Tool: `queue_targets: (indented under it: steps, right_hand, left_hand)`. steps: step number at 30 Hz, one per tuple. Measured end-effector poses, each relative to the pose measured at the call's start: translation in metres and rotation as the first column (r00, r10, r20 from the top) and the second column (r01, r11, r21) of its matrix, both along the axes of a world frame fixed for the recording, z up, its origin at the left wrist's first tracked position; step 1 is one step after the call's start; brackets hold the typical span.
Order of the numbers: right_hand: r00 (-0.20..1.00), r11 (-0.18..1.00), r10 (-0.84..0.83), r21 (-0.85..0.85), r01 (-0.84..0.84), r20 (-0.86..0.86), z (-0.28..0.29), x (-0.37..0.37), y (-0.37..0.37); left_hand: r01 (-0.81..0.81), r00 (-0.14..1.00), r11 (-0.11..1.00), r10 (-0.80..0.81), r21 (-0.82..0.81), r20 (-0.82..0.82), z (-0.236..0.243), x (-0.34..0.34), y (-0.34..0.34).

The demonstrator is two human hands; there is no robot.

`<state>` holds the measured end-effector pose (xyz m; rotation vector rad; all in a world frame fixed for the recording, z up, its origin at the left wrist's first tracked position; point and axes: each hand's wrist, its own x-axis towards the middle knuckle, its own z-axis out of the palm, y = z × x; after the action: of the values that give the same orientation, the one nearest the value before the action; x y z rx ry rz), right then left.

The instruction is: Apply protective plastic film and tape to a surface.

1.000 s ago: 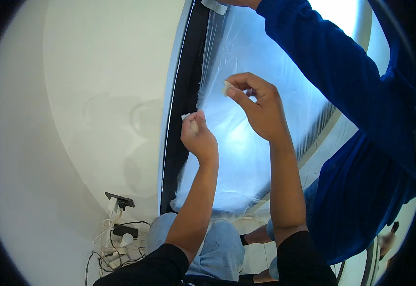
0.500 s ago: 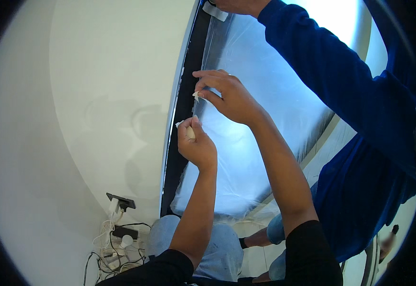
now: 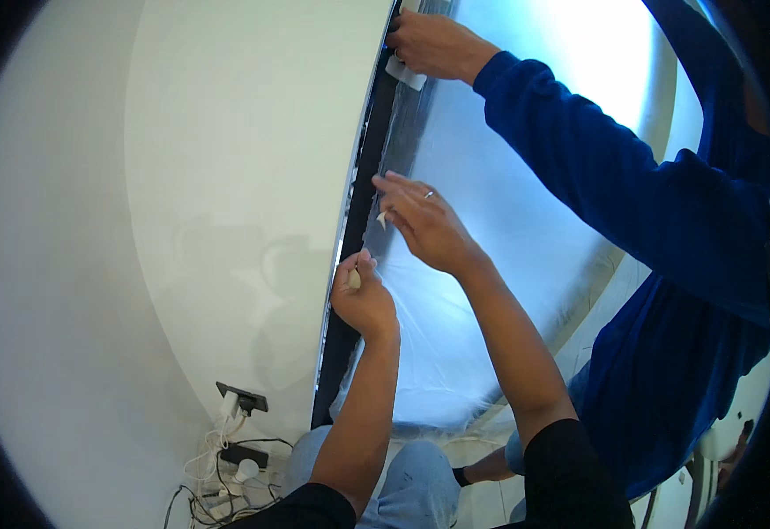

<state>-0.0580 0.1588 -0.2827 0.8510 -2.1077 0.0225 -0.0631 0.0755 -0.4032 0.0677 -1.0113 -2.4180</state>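
Observation:
My left hand [image 3: 364, 298] is closed at the panel's black border [image 3: 368, 163], its fingers curled round a small cream-white wad [image 3: 354, 279] that looks like crumpled tape. A little above and to the right, my right hand [image 3: 435, 222] pinches a small white tape-like scrap [image 3: 382, 219] by the thumb, other fingers stretched toward the border. Both hands are over the edge of a clear plastic sheet [image 3: 473, 291], which covers the bright, bluish surface. Part of the wad is hidden inside my left fingers.
A co-worker's hand [image 3: 438, 44] in a blue sleeve [image 3: 570, 132] works at the border's far end, beside a white strip [image 3: 405, 73]. A pale wall [image 3: 244, 159] stands close on the left. Cables and plugs [image 3: 242, 467] lie low beside my knees, below a black wall socket [image 3: 244, 397].
The view has shifted, so the scene sits lower and further right. My right fingers have straightened somewhat around the scrap. The co-worker's hand now shows fully at the border.

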Motion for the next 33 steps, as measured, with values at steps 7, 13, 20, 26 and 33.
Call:
queue_targets:
  steps: [7, 13, 20, 26, 33]
  right_hand:
    - [0.993, 0.984, -0.112, 0.140, 0.108, 0.027, -0.011, -0.010, -0.005]
    - [0.990, 0.987, -0.055, 0.143, 0.074, -0.129, 0.000, 0.014, -0.019]
    - [0.962, 0.966, 0.112, -0.253, -0.047, 0.248, 0.050, 0.013, -0.018]
    - [0.963, 0.993, -0.109, 0.061, 0.097, 0.247, 0.057, 0.009, -0.029]
    - [0.967, 0.953, -0.223, 0.234, 0.191, 0.120, 0.048, -0.002, -0.029]
  left_hand:
    - [0.071, 0.995, 0.997, -0.069, -0.032, 0.072, 0.000, 0.002, -0.009]
    - [0.029, 1.000, 0.999, -0.029, 0.023, -0.003, -0.007, -0.006, -0.004]
    - [-0.031, 0.999, 1.000, 0.031, 0.001, 0.024, -0.009, -0.005, 0.004]
    - [-0.015, 0.999, 1.000, 0.014, 0.025, 0.029, -0.003, 0.001, 0.000]
    - [0.003, 1.000, 1.000, -0.003, 0.031, -0.008, -0.010, -0.003, 0.001]
